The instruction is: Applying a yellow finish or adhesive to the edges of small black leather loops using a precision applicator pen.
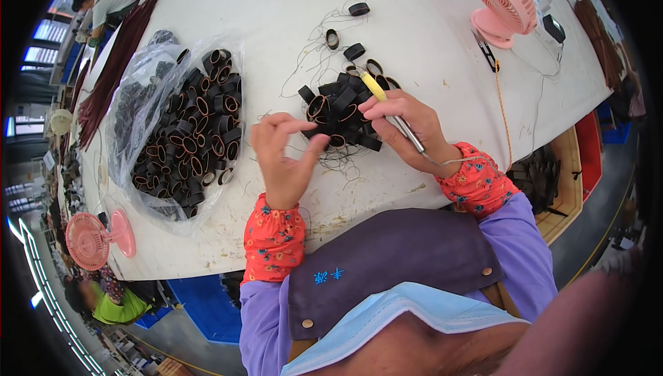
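My right hand (411, 127) is closed round a pen-shaped tool (373, 87) with a yellow front part and a silver barrel. Its front end reaches the far side of a small pile of black loops (343, 102); a thin cord or thread trails from the back across my wrist. At the pile's left edge, my left hand (282, 158) has its thumb and index finger apart, with nothing visible between them. Loose threads (314, 58) lie around the pile, and a few single loops (354, 51) sit beyond it.
Left of the pile, a clear plastic bag (121, 148) spills many black loops. Pink fans (504, 3) stand far right and near left. Thread snips (486, 51) with an orange cord lie at right. A wooden bin (563, 182) stands beside the table; other people work at left.
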A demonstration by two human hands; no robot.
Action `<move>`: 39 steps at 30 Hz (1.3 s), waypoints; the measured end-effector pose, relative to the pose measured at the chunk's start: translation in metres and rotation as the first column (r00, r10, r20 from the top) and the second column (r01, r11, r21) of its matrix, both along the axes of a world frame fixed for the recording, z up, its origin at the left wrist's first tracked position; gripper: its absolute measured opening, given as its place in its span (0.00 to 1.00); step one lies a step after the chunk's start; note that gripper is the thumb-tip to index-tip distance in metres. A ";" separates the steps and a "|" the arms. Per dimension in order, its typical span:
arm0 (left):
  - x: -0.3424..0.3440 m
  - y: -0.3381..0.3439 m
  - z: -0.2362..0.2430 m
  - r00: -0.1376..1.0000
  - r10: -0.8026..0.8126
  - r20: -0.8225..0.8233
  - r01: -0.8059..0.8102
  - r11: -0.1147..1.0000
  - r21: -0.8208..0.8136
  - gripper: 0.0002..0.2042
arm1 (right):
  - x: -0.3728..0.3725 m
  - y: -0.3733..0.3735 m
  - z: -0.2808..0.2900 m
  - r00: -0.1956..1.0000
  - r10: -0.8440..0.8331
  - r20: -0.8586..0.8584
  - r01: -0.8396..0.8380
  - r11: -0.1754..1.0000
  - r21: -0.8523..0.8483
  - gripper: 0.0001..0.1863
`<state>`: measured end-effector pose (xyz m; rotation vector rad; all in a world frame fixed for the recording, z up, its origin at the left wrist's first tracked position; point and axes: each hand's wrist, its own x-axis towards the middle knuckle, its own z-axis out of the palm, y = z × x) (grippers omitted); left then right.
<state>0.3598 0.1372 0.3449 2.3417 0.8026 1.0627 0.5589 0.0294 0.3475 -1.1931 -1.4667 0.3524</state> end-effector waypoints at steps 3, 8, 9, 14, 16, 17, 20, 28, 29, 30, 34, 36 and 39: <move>0.012 -0.012 -0.010 0.975 -0.109 -0.195 0.112 0.994 0.007 0.12 | 0.000 0.000 0.001 1.000 -0.014 0.010 0.014 1.000 0.012 0.12; 0.015 -0.014 -0.027 0.982 -0.152 -0.109 0.151 0.988 -0.019 0.13 | -0.003 -0.001 0.003 0.999 0.031 0.033 -0.031 1.000 -0.002 0.12; 0.017 -0.015 -0.026 0.982 -0.153 -0.109 0.152 0.988 -0.019 0.13 | -0.004 -0.001 0.003 0.998 0.052 0.044 -0.052 0.999 0.004 0.13; 0.014 -0.013 -0.012 0.955 -0.173 -0.241 0.143 0.980 -0.138 0.12 | -0.004 0.000 0.000 0.996 0.015 0.093 -0.017 0.999 0.029 0.13; 0.011 -0.011 -0.020 0.961 -0.172 -0.217 0.146 0.981 -0.132 0.11 | -0.004 0.001 0.001 0.994 -0.001 0.108 -0.004 0.999 0.050 0.13; 0.010 -0.011 -0.023 0.966 -0.171 -0.194 0.149 0.981 -0.125 0.11 | -0.003 0.001 0.002 0.995 -0.002 0.097 -0.001 0.999 0.032 0.13; 0.013 -0.017 -0.020 0.991 -0.133 0.003 0.125 0.923 -0.365 0.10 | -0.003 0.000 0.000 0.996 0.006 0.091 -0.008 1.000 0.022 0.14; 0.023 -0.042 -0.030 0.878 -0.169 0.448 0.328 0.894 -0.304 0.10 | -0.010 -0.002 -0.006 0.997 0.072 0.012 -0.071 0.995 -0.063 0.15; 0.023 -0.042 -0.035 0.879 -0.174 0.445 0.362 0.850 -0.383 0.10 | -0.010 -0.003 -0.007 0.998 0.060 -0.030 -0.062 0.994 -0.089 0.14; 0.023 -0.041 -0.037 0.879 -0.178 0.442 0.392 0.798 -0.458 0.11 | -0.010 -0.003 -0.008 0.996 0.046 -0.071 -0.054 0.992 -0.114 0.14; 0.025 -0.036 -0.032 0.865 -0.193 0.464 0.381 0.853 -0.356 0.11 | -0.008 -0.003 -0.005 0.999 0.046 0.018 -0.044 0.992 -0.114 0.14; 0.026 -0.034 -0.015 0.839 -0.211 0.502 0.483 0.714 -0.507 0.16 | -0.006 -0.004 -0.004 0.995 0.092 -0.031 -0.095 0.987 -0.127 0.14; 0.024 -0.034 -0.020 0.853 -0.251 0.457 0.503 0.627 -0.595 0.15 | -0.004 -0.007 0.003 0.985 0.143 -0.099 -0.155 0.980 -0.128 0.13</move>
